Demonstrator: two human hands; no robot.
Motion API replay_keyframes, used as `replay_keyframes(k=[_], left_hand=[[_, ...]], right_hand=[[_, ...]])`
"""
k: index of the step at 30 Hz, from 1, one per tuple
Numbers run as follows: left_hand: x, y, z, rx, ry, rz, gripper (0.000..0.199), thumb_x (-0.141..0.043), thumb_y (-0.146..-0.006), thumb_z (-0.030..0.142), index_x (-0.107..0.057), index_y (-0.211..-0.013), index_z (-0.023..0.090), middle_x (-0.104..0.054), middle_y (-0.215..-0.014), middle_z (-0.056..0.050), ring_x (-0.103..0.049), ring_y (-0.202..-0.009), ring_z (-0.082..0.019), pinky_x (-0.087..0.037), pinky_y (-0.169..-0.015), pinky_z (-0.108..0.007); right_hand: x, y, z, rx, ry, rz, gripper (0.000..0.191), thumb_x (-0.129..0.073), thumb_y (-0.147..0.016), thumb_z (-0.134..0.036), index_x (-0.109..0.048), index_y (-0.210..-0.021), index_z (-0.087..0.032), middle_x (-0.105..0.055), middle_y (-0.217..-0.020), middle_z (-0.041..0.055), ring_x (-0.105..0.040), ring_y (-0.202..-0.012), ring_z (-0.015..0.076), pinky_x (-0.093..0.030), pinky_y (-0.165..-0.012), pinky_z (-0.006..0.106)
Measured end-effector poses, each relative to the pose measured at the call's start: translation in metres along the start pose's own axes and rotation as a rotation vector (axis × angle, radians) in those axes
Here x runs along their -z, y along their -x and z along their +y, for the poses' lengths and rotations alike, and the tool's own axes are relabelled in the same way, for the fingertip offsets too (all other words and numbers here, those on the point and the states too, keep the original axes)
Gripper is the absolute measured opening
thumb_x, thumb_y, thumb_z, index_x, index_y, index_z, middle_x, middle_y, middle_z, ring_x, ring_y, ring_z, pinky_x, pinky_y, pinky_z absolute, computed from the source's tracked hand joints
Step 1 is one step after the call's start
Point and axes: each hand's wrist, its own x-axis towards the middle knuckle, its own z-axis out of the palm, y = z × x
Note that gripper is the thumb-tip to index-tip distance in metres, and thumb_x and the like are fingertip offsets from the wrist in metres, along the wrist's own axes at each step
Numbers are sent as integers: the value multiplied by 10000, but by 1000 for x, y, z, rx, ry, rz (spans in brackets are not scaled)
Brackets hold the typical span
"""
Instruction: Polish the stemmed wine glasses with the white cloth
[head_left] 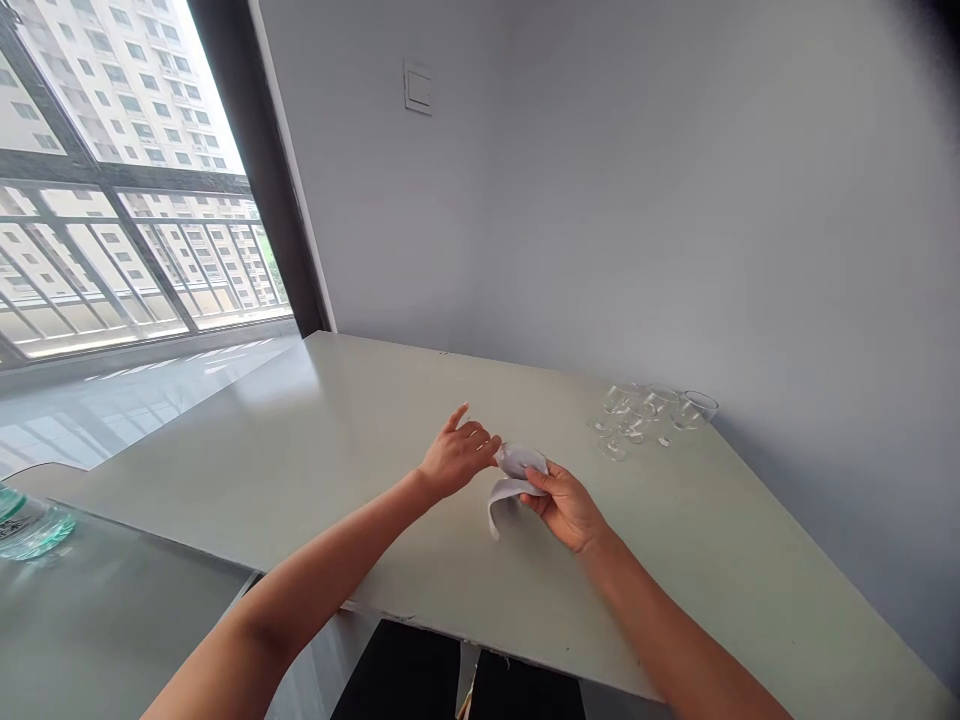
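Near the middle of the table, my left hand [459, 455] is partly closed at the left end of a clear glass [523, 459], with one finger raised and the others bent against it. The glass lies tilted between my two hands, above the tabletop. My right hand [566, 505] pinches a pale cloth [507, 492] against the glass from the right. One end of the cloth hangs down toward the table. Where my left fingertips meet the glass, the detail is small and partly hidden.
Several stemmed glasses [637, 410] stand grouped at the back right of the pale table [360, 400], beside the wall. A clear greenish bottle [34, 525] lies at the far left on a grey surface [97, 620]. A large window is at the upper left.
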Motion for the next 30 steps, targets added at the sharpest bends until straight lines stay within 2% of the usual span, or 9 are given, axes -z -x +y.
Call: replay_keyframes(k=[4,7,10,15,17,21,26,28,30], left_hand=[[21,-12,-11,-51,266,-185,255,-443,-842,401,-605,-900,214,-611,-682,0,-557,-647,-114,-308,-959,-375],[36,-17,-16,43,639,-565,286,-505,-780,463,-632,-751,208,-591,-601,17,-545,-563,-106,-433,-700,-264],[44,-19,-11,85,828,-890,337,-469,-794,471,-625,-686,193,-588,-569,18,-536,-515,-103,-400,-537,-220],[41,-13,16,-36,232,-345,295,-397,-866,378,-598,-812,169,-606,-675,-40,-538,-665,-138,-387,-708,-286],[42,-10,23,-131,85,-249,318,-370,-876,384,-588,-842,154,-585,-643,-52,-526,-671,-152,-373,-725,-310],[57,-10,15,-84,280,-339,368,-402,-839,477,-612,-781,180,-552,-566,-12,-480,-564,-123,-359,-619,-268],[75,-17,-1,24,834,-857,444,-397,-812,530,-611,-643,179,-527,-513,15,-447,-476,-88,-359,-497,-215],[76,-16,3,51,765,-760,416,-369,-839,495,-631,-743,187,-574,-596,1,-494,-546,-103,-391,-560,-228],[74,-12,12,39,513,-485,325,-395,-852,436,-612,-928,207,-613,-742,-27,-539,-703,-139,-404,-698,-279]], right_hand=[[0,16,-15,145,428,-138,428,-605,-723,-340,-529,-1124,-211,-598,-974,55,-540,-845,180,-438,-760,336],[4,21,-18,273,790,-140,252,-583,-726,-298,-602,-959,-205,-608,-880,41,-532,-814,187,-422,-760,345],[7,19,-15,195,731,-196,131,-579,-727,-305,-615,-799,-202,-596,-746,11,-529,-702,161,-438,-677,310],[2,17,-9,-47,-4,21,301,-643,-680,-370,-606,-909,-179,-612,-820,31,-562,-739,162,-463,-662,301],[-2,22,-9,-84,-147,66,305,-587,-725,-424,-606,-894,-171,-612,-837,49,-562,-730,161,-463,-619,289],[-10,39,-16,40,205,-52,287,-587,-731,-419,-606,-888,-180,-590,-756,24,-538,-683,158,-448,-593,282],[-14,50,-25,328,743,-142,224,-589,-732,-354,-631,-902,-215,-597,-736,29,-531,-710,180,-431,-682,314],[-14,46,-25,231,591,-99,248,-587,-736,-353,-621,-931,-203,-602,-756,29,-546,-725,185,-445,-685,321],[-13,41,-25,65,281,-3,276,-599,-725,-369,-612,-930,-183,-603,-775,32,-564,-736,189,-468,-676,326]])
